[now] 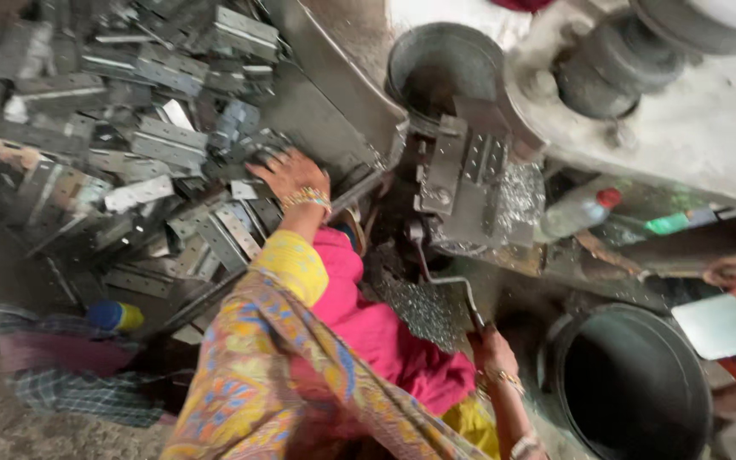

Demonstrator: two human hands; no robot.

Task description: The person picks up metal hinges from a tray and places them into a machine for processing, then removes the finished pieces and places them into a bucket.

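Metal brackets (142, 140), grey and flat with punched holes, lie heaped in a loose pile that spreads out beyond and beside the left hand (290, 173). That hand reaches forward with its grip apart, fingers spread and resting on the pile's near edge, a beaded bangle at the wrist. A slanted steel chute (325, 102) runs just beside it, and past that stands the press machine (462, 175). The right hand (494, 351) is low and near the body, its grip clamped on the end of a bent metal lever (445, 273) that rises to the machine. Beside this hand sits a dark round bucket (632, 383); its contents cannot be told. A grey pail (445, 60) stands behind the machine.
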